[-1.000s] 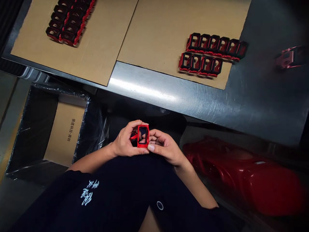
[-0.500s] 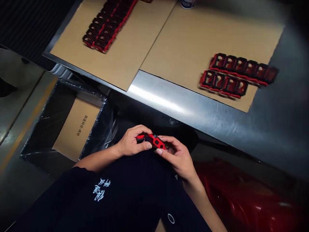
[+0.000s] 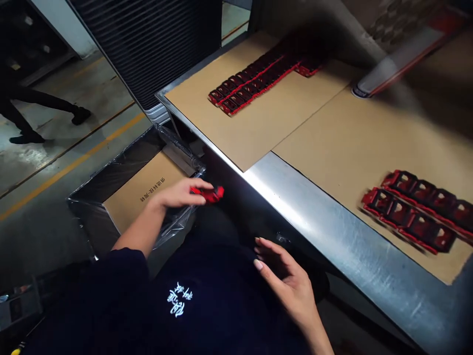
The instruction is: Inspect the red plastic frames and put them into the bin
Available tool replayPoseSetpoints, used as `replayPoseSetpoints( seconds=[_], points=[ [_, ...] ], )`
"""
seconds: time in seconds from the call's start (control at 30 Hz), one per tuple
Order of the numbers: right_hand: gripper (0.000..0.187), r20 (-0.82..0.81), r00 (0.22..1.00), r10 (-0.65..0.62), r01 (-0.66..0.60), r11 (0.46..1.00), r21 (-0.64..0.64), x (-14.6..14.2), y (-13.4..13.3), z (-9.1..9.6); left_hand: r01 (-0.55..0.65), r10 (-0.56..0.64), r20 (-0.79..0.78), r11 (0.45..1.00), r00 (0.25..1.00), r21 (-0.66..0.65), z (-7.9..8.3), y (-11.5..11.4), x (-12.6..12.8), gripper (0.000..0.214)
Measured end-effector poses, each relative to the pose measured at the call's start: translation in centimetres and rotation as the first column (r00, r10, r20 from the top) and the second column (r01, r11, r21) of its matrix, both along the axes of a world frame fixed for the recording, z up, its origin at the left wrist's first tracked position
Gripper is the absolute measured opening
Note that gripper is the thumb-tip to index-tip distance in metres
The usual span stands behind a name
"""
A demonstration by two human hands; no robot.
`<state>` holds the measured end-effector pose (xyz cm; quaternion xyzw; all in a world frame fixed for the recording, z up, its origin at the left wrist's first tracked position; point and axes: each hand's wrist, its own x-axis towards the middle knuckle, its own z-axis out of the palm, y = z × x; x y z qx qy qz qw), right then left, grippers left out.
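My left hand (image 3: 177,194) grips a small red plastic frame (image 3: 209,193), held out over the edge of a plastic-lined cardboard box (image 3: 121,197) on the floor. My right hand (image 3: 286,281) hovers above my lap with its fingers loosely spread and nothing in it. Two rows of red-and-black frames (image 3: 414,209) lie on a cardboard sheet (image 3: 354,143) on the steel table to the right. Another long double row of frames (image 3: 254,81) lies on a second cardboard sheet (image 3: 229,123) further back.
The steel table edge (image 3: 332,236) runs diagonally in front of me. A white and red cylinder (image 3: 391,69) lies blurred at the back of the table. Another person's legs (image 3: 33,108) show on the concrete floor at far left. A dark louvred panel (image 3: 148,39) stands behind the box.
Both hands held the red frame over my lap before. Now my right hand has let go, and my left hand has carried the frame left toward the box. The view swung left.
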<state>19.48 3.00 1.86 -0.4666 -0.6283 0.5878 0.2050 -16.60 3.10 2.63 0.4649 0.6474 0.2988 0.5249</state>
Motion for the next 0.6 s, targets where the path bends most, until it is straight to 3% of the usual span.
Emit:
replayPoseSetpoints(
  seconds=[0.03,0.07,0.17,0.27,0.37,0.47,0.6],
  points=[
    [0.041,0.01,0.998,-0.061,0.061,0.997,-0.038,0.3,0.0,-0.3,-0.233,0.224,-0.097,0.968,0.97,-0.097,-0.5,0.4,-2.2,0.053],
    [0.039,0.024,0.992,-0.121,0.122,0.99,-0.068,0.5,0.1,-0.6,-0.343,0.321,-0.165,0.931,0.933,-0.125,-1.2,0.9,-4.3,0.053],
    [0.041,0.062,0.967,-0.248,0.254,0.958,-0.13,1.0,0.2,-1.6,-0.506,0.445,-0.289,0.841,0.848,-0.19,-4.4,2.5,-8.3,0.035],
    [0.043,0.068,0.955,-0.289,0.296,0.941,-0.166,0.5,0.3,-2.1,-0.554,0.452,-0.351,0.782,0.82,-0.286,-8.1,3.7,-9.2,0.029],
    [0.041,0.053,0.955,-0.291,0.296,0.943,-0.154,-0.2,0.4,-2.0,-0.557,0.438,-0.37,0.761,0.819,-0.333,-10.7,4.4,-8.6,0.032],
    [0.039,0.031,0.956,-0.291,0.292,0.948,-0.124,-0.7,0.4,-1.9,-0.551,0.433,-0.363,0.759,0.825,-0.346,-12.1,4.7,-7.9,0.033],
    [0.038,0.015,0.958,-0.286,0.285,0.951,-0.122,-0.9,0.4,-2.2,-0.573,0.473,-0.338,0.749,0.814,-0.332,-12.3,4.6,-7.6,0.032]
  ],
)
